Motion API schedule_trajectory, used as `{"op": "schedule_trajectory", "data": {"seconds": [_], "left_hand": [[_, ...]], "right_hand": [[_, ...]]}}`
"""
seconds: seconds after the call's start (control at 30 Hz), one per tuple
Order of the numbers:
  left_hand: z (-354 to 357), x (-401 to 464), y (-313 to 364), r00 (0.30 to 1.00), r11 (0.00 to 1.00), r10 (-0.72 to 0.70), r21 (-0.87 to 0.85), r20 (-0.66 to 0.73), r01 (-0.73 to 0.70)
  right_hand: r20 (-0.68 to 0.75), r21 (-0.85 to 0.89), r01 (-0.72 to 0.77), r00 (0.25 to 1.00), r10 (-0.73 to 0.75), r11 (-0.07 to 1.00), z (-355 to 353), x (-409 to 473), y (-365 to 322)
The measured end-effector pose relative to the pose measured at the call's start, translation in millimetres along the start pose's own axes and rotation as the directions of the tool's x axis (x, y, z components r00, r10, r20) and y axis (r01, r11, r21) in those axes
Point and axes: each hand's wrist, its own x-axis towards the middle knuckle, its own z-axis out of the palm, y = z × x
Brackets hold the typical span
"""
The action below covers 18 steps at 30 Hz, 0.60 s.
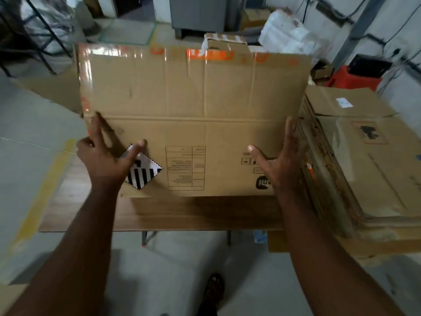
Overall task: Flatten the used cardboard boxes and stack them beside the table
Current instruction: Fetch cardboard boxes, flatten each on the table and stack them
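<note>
A flattened brown cardboard box [196, 124] with orange tape along its top edge and a black-and-white diamond label is held tilted up over the wooden table [182, 215]. My left hand [104, 160] grips its left edge, thumb on the printed face by the diamond label. My right hand [280, 165] grips the right edge, thumb on the face and fingers along the side. A thick stack of flattened boxes [364, 169] lies just right of the table, close to my right hand.
Another taped cardboard box [224, 42] stands behind the held one. A grey cabinet [198, 12], white bags [287, 35] and a red stool [355, 78] are at the back. Yellow floor tape [43, 185] runs at the left. My sandalled foot [213, 290] is below the table edge.
</note>
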Motion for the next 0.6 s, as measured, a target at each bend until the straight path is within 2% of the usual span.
{"op": "schedule_trajectory", "data": {"seconds": [0.07, 0.13, 0.23, 0.33, 0.43, 0.6], "left_hand": [[-1.3, 20.9, 11.5, 0.995, 0.997, 0.045, 0.063, -0.087, -0.04], [-1.0, 39.7, 22.8, 0.999, 0.984, 0.003, 0.177, -0.049, 0.006], [5.5, 58.0, 32.5, 0.977, 0.918, -0.144, 0.39, 0.159, 0.072], [11.0, 69.9, 38.6, 0.924, 0.865, -0.231, 0.499, 0.304, 0.052], [15.9, 71.6, 36.7, 0.884, 0.855, -0.261, 0.518, 0.387, 0.026], [12.5, 66.2, 38.9, 0.902, 0.889, -0.237, 0.454, 0.361, 0.052]], "right_hand": [[-0.044, 0.004, 0.004, 0.999, -0.004, 1.0, -5.4, 10.7, -10.4], [-0.023, -0.001, -0.022, 0.999, 0.022, 1.0, -8.6, 24.0, -19.3], [0.202, -0.119, -0.099, 0.972, 0.122, 0.988, -7.5, 51.5, -35.4], [0.405, -0.268, -0.05, 0.9, 0.16, 0.962, -1.6, 74.1, -42.0], [0.474, -0.324, -0.057, 0.854, 0.214, 0.944, 6.5, 79.5, -37.2], [0.479, -0.33, -0.075, 0.846, 0.235, 0.941, 4.9, 76.2, -42.0]]}}
